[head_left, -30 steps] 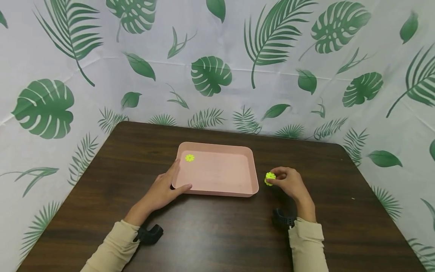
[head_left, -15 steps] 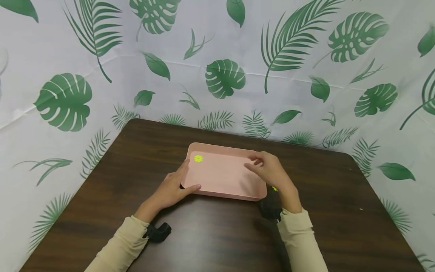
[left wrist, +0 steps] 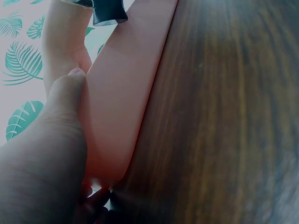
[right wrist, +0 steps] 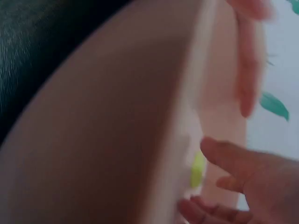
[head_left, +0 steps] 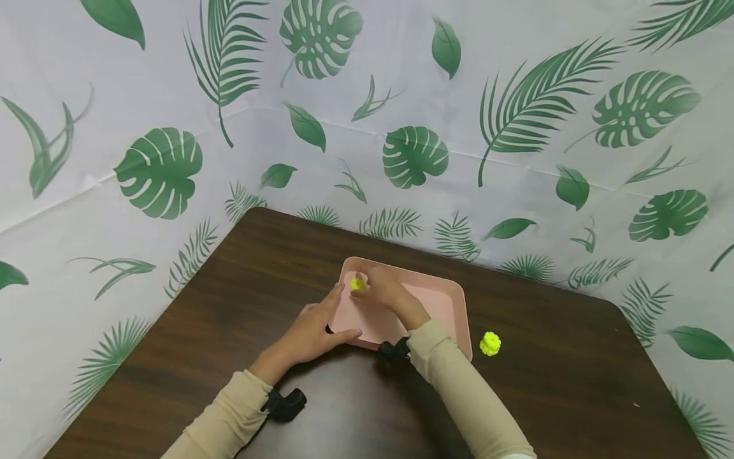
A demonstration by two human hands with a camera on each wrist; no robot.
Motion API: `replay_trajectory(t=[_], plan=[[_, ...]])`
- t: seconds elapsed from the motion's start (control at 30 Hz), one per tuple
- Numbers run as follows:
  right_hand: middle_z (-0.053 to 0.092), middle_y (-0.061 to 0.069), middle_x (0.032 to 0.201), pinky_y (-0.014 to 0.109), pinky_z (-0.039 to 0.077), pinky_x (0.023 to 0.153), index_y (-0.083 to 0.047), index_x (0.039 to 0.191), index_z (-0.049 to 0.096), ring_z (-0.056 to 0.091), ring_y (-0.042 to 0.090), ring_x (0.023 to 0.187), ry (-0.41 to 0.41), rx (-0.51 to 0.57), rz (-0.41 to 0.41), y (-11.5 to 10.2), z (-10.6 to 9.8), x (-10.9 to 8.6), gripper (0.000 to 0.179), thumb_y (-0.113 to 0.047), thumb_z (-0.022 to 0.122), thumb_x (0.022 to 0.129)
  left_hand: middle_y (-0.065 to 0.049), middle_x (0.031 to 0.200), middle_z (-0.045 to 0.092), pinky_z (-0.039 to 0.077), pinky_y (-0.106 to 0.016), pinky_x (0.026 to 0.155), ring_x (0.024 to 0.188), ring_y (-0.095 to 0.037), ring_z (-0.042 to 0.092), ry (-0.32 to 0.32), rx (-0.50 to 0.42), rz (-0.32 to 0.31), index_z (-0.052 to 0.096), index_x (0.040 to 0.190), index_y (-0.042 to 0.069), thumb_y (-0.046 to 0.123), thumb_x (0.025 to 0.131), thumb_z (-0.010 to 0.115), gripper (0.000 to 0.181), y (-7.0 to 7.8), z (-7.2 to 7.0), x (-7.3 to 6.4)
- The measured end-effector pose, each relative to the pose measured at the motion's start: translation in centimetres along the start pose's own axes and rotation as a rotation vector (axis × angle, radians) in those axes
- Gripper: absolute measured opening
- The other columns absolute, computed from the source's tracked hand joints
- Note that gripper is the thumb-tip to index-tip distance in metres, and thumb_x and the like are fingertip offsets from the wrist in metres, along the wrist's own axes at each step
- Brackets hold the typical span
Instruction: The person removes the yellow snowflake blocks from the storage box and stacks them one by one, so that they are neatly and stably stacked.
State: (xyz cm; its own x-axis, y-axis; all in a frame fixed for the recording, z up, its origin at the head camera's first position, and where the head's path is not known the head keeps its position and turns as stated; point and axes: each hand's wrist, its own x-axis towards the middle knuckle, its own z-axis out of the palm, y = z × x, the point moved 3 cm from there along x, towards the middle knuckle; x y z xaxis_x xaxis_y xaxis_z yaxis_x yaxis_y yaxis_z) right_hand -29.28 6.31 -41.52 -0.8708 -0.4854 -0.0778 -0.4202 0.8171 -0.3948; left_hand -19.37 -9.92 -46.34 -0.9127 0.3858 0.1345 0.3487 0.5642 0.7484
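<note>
A pink rectangular tray (head_left: 453,299) lies on the table. My left hand (head_left: 309,335) holds its near left corner, thumb over the near rim and fingers along the left side; the left wrist view shows the thumb (left wrist: 70,88) on the rim. My right hand (head_left: 384,290) is inside the tray, above its far left corner, at a yellow flower-shaped piece (head_left: 357,282). In the right wrist view the yellow piece (right wrist: 197,171) shows between the spread thumb and fingers, with visible gaps. A small stack of yellow flower-shaped pieces (head_left: 490,343) stands right of the tray.
The dark wooden table (head_left: 550,376) extends around the tray. A white cloth with green leaves (head_left: 367,191) hangs behind it. Each wrist wears a black camera mount (head_left: 287,405). A tiny pale speck (head_left: 636,405) lies at the table's right.
My right hand has left the yellow stack beside the tray and moved left to the piece in the tray's corner. The left hand has stayed at the tray's corner. The head view has turned.
</note>
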Motion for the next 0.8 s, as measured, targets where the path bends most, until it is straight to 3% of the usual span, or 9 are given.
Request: replay_trajectory(t=[0.13,0.37,0.53,0.63,0.8], plan=[[0.058,0.006,0.077,0.029,0.043,0.066,0.002,0.110,0.072,0.047,0.017,0.065,0.039,-0.004,-0.011,0.1,0.6,0.2,0.023,-0.014,0.077,0.095,-0.010,0.171,0.018,0.021,-0.060,0.119,0.149,-0.035,0.039,0.010,0.004,0.001,0.011,0.167,0.012,0.059,0.094,0.067,0.104,0.4,0.1,0.0],[0.069,0.013,0.094,0.037,0.055,0.079,0.002,0.100,0.072,0.062,0.023,0.083,0.061,0.063,0.041,0.4,0.3,-0.4,0.014,-0.006,0.078,0.091,-0.009,0.171,0.016,0.022,-0.059,0.119,0.149,-0.034,0.038,0.005,0.010,-0.001,0.011,0.167,0.012,0.061,0.094,0.067,0.104,0.5,0.4,0.3],[0.071,0.011,0.085,0.030,0.052,0.066,0.002,0.098,0.075,0.059,0.018,0.068,0.142,0.150,-0.037,1.5,0.2,-1.3,0.007,-0.001,0.076,0.092,-0.009,0.171,0.016,0.022,-0.058,0.119,0.150,-0.034,0.037,0.006,0.009,-0.011,0.012,0.167,0.012,0.061,0.094,0.067,0.104,0.4,0.2,0.4],[0.075,0.012,0.090,0.029,0.054,0.063,0.004,0.108,0.076,0.065,0.016,0.067,0.187,0.223,-0.053,2.5,0.1,-2.1,0.017,0.001,0.076,0.091,-0.009,0.171,0.016,0.021,-0.057,0.119,0.151,-0.034,0.035,0.000,0.010,-0.027,0.012,0.168,0.012,0.062,0.094,0.066,0.104,0.3,0.1,0.4],[0.073,0.014,0.080,0.028,0.054,0.056,0.008,0.101,0.075,0.066,0.016,0.060,0.153,0.343,-0.049,3.7,-0.1,-3.4,0.011,0.007,0.070,0.091,-0.008,0.171,0.015,0.022,-0.055,0.119,0.150,-0.035,0.037,-0.007,0.012,-0.050,0.012,0.168,0.012,0.063,0.093,0.067,0.105,0.2,0.2,0.1]])
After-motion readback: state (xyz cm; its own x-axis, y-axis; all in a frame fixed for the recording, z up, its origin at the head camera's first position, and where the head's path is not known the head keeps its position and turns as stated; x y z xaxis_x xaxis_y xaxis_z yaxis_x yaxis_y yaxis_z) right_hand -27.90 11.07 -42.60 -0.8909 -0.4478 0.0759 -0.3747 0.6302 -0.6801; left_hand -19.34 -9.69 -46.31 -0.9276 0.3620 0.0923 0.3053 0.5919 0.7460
